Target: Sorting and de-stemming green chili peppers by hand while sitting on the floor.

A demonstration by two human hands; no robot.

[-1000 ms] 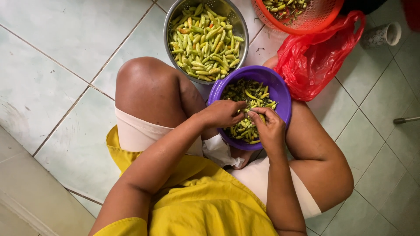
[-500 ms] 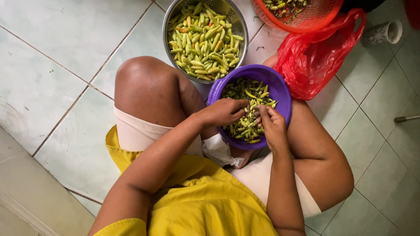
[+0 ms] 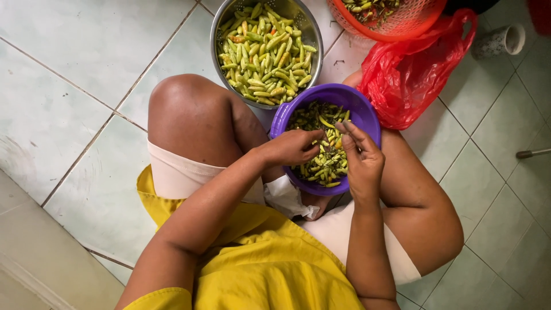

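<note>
A purple plastic bowl (image 3: 367, 115) of small green chilies (image 3: 321, 166) rests between my legs. My left hand (image 3: 290, 147) curls over the bowl's left side, its fingertips pinched on a green chili. At the bowl's right side my right hand (image 3: 360, 158) has its fingers stretched out and apart over the chilies, just touching them. I cannot make out anything held in it. The two hands are a short gap apart.
A steel bowl (image 3: 221, 23) full of green chilies stands on the tiled floor past my left knee. A red mesh basket (image 3: 402, 26), a red plastic bag (image 3: 407, 74) and a patterned mug (image 3: 499, 41) lie beyond the purple bowl. A metal rod (image 3: 534, 152) pokes in at right.
My hands were pressed together over the purple bowl; the right hand has drawn away to the right and opened its fingers. The left hand stays over the chilies.
</note>
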